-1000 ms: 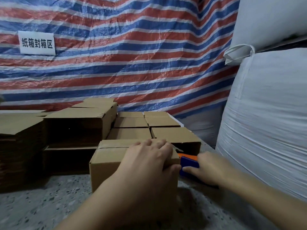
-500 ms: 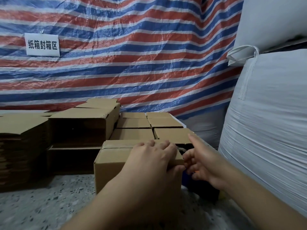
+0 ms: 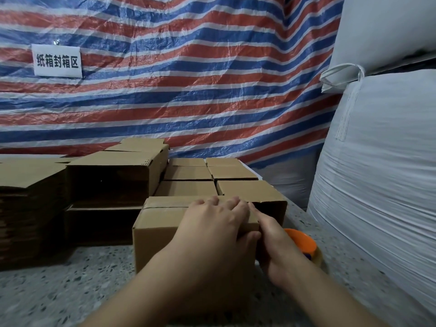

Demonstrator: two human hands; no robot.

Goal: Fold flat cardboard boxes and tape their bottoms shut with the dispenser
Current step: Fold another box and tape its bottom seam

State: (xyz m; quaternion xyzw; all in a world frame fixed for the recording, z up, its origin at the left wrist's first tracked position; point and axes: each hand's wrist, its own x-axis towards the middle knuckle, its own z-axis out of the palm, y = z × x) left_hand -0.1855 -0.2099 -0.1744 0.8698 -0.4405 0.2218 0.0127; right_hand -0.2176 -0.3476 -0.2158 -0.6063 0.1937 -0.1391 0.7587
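A: Pressing down on a small brown cardboard box (image 3: 165,223), the left hand (image 3: 212,230) lies flat across its top, fingers straight, thumb hooked over the near right corner. Nothing is gripped.

B: Where is the box?

A: On the speckled counter (image 3: 59,291), roughly mid-width, in front of rows of finished boxes (image 3: 188,175) and a stack of flat cardboard (image 3: 28,208) towards the left edge. Its long axis runs left to right. A seam crosses the top along that axis, and a shiny strip that looks like tape shows at the seam's left end.

B: And the right hand?

A: The right hand (image 3: 278,251) sits against the box's right end, index finger straight and pointing along the top right edge. Whether the other fingers hold anything, I cannot tell.

B: The dispenser?

A: The orange tape dispenser (image 3: 302,241) rests on the counter just right of the right hand, near the white sacks (image 3: 377,185). The right hand is clearly nearer it.
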